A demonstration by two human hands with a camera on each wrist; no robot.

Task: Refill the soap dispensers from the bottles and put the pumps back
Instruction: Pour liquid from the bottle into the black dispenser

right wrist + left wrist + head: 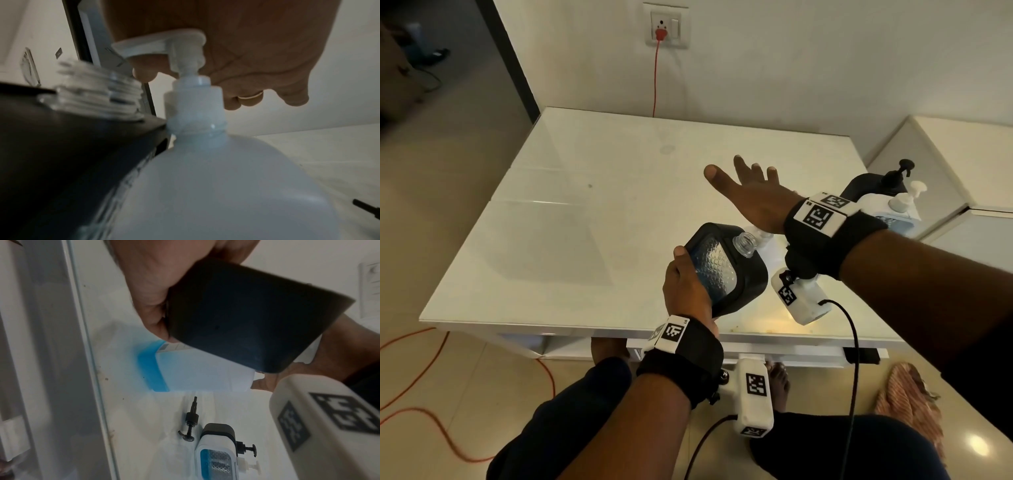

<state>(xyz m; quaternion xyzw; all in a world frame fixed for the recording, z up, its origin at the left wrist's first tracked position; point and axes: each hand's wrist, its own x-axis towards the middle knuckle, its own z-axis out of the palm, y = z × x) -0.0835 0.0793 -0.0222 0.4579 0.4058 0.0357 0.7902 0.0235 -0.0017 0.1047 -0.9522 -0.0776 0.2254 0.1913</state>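
A: Dispenser (726, 270) first, at the near edge of the table (571, 192): the left hand (690, 287) has its fingers and thumb wrapped round the black-cased body and tips it right, so the open clear threaded neck (744, 244) points at the refill bottle (216, 186).

B: And the right hand (753, 198)?

A: Flat, fingers spread, palm pressing on the bottle's white pump head (162, 42); it grips nothing. My read is that soap is being pumped across into the neck.

B: How to do it well?

A: Bring the spout directly over the neck before pressing, use full slow strokes, and hold the dispenser still. The bottle shows only a low blue band of soap (151, 368), so I'd expect weak strokes.

B: The pump for it?

A: A black pump (190, 423) lies loose on the table to the right, just beside a second dispenser (217, 454), which has its pump on. A white pump bottle (900, 205) stands close by.

B: The room?

A: White glossy tabletop, a few specks and stains. On the far wall a socket (667, 29) with a red plug and cord hanging down. Orange cable (421, 346) on the tiled floor at the left, white cabinet (962, 164) at the right.
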